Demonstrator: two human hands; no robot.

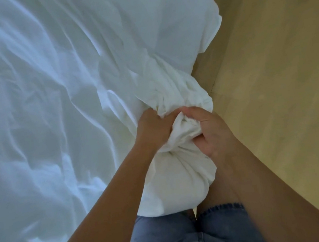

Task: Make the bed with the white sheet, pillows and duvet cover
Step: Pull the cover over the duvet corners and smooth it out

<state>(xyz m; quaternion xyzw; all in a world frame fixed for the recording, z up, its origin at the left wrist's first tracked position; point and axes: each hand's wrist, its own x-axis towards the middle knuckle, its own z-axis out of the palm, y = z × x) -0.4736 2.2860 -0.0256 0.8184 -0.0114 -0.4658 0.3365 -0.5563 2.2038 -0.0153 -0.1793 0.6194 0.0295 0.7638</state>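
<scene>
While both hands work close together just right of the frame's centre, the left hand (152, 131) has its fingers buried in a gathered bunch of white bedding (175, 106), and the right hand (210, 130) curls round the same bunch from the other side, thumb pressed into the folds. Below the hands the cloth bulges into a rounded, stuffed end (175, 182) that hangs against the person's denim shorts (171, 240) at the lower middle. Whether this is a duvet corner inside its cover or a pillow in its case cannot be told. From the grip the fabric runs up and left, spreading into a wide, rumpled white expanse (34, 93) that fills the left half of the frame; its far corner (208, 11) lies at the upper right over the tan floor (279, 63). The step in hand looks like seating filling into a corner. Next would likely come a firm shake or pull to settle the layers, keeping both grips tight so the inner piece does not slip back.
</scene>
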